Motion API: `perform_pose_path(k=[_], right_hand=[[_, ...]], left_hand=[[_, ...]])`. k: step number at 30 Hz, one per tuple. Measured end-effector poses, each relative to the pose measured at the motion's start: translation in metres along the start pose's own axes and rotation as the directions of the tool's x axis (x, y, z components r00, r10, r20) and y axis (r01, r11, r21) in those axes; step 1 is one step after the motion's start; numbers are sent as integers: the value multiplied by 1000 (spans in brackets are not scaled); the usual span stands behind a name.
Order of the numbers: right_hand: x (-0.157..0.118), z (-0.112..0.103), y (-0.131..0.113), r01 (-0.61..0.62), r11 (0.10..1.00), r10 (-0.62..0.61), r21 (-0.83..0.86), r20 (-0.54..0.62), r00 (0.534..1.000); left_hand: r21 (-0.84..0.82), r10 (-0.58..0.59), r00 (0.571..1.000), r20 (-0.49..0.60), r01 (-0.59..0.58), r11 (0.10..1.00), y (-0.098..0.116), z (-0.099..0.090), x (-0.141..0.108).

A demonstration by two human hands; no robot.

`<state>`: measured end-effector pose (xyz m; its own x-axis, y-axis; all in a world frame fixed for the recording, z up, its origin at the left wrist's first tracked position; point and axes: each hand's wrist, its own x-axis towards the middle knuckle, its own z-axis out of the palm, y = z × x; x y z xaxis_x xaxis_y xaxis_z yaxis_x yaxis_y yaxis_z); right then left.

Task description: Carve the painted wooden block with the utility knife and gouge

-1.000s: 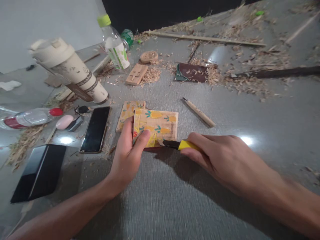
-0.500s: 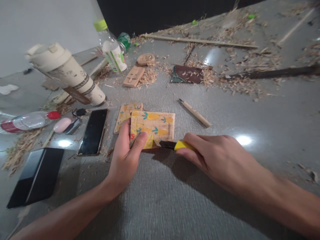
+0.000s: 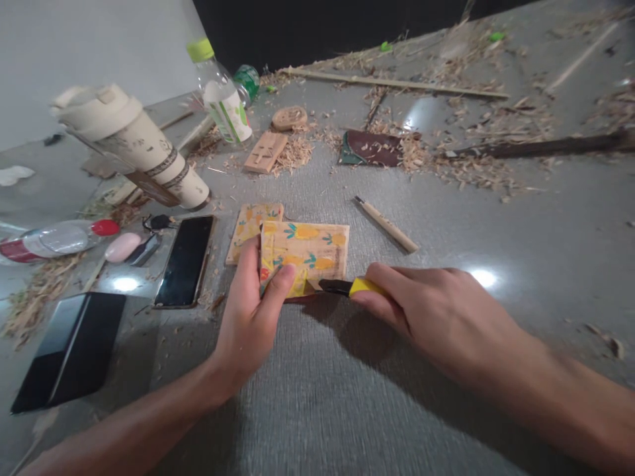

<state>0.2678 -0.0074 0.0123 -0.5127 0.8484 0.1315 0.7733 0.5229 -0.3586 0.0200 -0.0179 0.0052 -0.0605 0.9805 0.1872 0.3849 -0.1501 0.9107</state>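
Note:
My left hand [image 3: 253, 304] grips the left edge of a painted wooden board [image 3: 317, 248], thumb on top and fingers hidden behind. Yellow pineapple-like shapes with teal leaves cover the board's face. My right hand [image 3: 421, 304] is closed around the yellow handle of a utility knife [image 3: 337, 286]. The knife's blade points left and its tip meets the yellow paint near the board's lower edge. Partly behind the held board lies a second painted board [image 3: 253, 221] with similar shapes. A wooden-handled carving tool [image 3: 391, 228] rests on the table to the right.
At left are a phone [image 3: 186, 261], a dark folded device [image 3: 69, 354], a lying bottle [image 3: 54, 241] and a cream tumbler [image 3: 143, 145]. Farther back stand a clear bottle [image 3: 223, 106], carved wooden pieces [image 3: 265, 152] and a brown pouch [image 3: 374, 147]. Wood shavings [image 3: 526, 129] litter the table [image 3: 297, 410].
The board and both hands have shifted very slightly to the right. The knife tip stays at the board's lower part, and both grips look the same.

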Motion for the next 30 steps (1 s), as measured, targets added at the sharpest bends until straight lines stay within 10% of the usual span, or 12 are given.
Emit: perform_pose_path(k=[30], right_hand=[[0, -5, 4, -18, 996, 23, -87, 50, 998]], left_hand=[[-78, 5, 998, 63, 0, 997, -1, -1, -1]])
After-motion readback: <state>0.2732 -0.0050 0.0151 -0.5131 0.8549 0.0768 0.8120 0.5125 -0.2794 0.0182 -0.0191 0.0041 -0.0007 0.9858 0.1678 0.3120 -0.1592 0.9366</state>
